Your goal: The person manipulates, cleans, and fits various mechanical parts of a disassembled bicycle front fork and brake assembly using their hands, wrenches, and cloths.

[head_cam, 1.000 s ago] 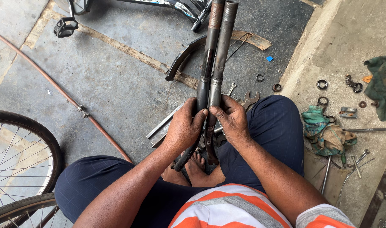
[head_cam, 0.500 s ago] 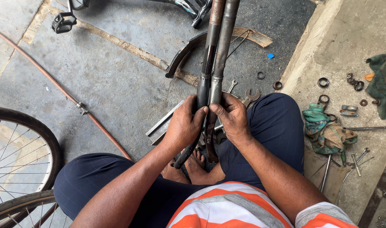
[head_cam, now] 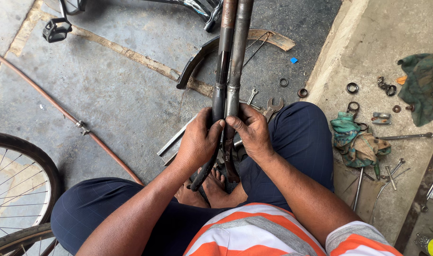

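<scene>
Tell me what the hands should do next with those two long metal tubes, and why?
Probably keep squeezing the two tubes together and slide the grip a little lower. The left hand and right hand each wrap one tube, thumbs meeting in the middle, while the curved lower ends spread apart near the bare feet. A wrench lies close on the floor if needed.

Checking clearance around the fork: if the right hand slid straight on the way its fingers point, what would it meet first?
The right hand points left across the fork blades, which it already grips. Going on, it would most likely meet the left hand, which is wrapped round the same blades.
</scene>
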